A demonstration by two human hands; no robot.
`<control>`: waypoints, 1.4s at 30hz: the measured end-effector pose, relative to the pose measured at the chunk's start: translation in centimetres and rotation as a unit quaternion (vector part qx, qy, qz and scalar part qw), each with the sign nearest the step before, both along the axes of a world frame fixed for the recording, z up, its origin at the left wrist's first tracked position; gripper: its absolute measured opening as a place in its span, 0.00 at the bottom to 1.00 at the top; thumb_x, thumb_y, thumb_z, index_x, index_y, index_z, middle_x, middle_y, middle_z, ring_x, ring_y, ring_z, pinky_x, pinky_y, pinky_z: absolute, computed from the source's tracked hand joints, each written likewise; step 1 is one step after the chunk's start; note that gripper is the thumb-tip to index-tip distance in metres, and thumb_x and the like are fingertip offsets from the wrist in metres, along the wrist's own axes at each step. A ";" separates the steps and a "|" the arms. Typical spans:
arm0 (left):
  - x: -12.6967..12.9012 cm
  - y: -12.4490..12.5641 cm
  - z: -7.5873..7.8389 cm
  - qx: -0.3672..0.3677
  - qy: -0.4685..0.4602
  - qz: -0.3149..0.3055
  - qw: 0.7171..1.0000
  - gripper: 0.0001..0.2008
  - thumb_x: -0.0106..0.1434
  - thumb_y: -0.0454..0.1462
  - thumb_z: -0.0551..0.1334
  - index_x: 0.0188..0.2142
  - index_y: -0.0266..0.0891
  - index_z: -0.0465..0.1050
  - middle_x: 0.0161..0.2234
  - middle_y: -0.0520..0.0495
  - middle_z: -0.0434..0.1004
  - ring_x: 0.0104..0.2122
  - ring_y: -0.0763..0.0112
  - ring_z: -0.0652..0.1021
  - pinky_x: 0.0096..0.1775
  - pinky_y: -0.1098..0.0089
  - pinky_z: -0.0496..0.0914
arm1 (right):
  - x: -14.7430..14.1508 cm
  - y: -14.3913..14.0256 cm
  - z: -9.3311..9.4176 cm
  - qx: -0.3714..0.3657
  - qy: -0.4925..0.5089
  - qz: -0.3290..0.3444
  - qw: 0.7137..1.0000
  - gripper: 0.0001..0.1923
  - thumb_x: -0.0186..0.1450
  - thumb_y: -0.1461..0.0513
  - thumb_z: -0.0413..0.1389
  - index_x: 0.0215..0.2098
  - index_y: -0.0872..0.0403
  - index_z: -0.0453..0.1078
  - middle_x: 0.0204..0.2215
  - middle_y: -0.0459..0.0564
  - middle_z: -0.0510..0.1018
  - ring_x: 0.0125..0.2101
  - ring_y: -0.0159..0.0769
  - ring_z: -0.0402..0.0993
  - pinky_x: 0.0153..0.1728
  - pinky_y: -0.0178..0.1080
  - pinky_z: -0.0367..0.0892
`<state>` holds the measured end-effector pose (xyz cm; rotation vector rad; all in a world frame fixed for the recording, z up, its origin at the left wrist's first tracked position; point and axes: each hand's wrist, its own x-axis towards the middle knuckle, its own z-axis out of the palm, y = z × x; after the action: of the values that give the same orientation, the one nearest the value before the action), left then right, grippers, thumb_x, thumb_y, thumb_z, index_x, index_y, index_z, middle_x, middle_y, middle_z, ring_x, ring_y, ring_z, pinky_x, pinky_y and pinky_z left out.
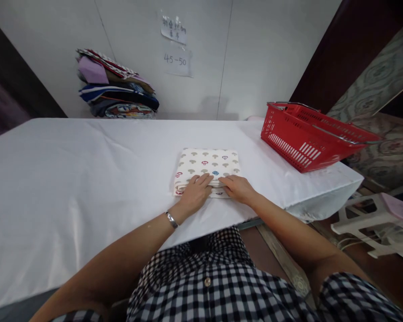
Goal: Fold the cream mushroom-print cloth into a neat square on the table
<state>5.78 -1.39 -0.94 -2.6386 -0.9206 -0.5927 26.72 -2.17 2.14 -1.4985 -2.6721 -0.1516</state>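
Observation:
A folded cream cloth with a mushroom print [208, 164] lies on the white-covered table [70, 179], near its front edge. My left hand [196, 193] rests flat on the cloth's near edge, fingers pointing right. My right hand [237, 188] presses on the same edge just beside it, fingers pointing left, so the fingertips almost meet. Both hands lie palm down on the cloth; neither is closed around it. A metal bracelet sits on my left wrist.
A stack of folded cloths [116, 91] stands at the back left against the wall. A red plastic basket [309, 134] sits at the table's right end. Two paper notes [176, 44] hang on the wall. A white plastic stool [372, 219] stands on the floor at right.

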 end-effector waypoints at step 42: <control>-3.0 0.0 0.3 0.028 -0.021 0.008 0.999 0.13 0.65 0.28 0.49 0.33 0.37 0.71 0.49 0.44 0.73 0.49 0.64 0.71 0.54 0.56 0.59 | -0.1 -0.8 -1.2 0.100 0.007 0.046 0.994 0.15 0.66 0.65 0.47 0.51 0.54 0.65 0.39 0.53 0.76 0.38 0.38 0.70 0.38 0.39 0.64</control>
<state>2.78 -1.34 -0.62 -2.5769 -0.9225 -0.6614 26.58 -3.01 0.92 -1.3106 -2.6181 -0.3873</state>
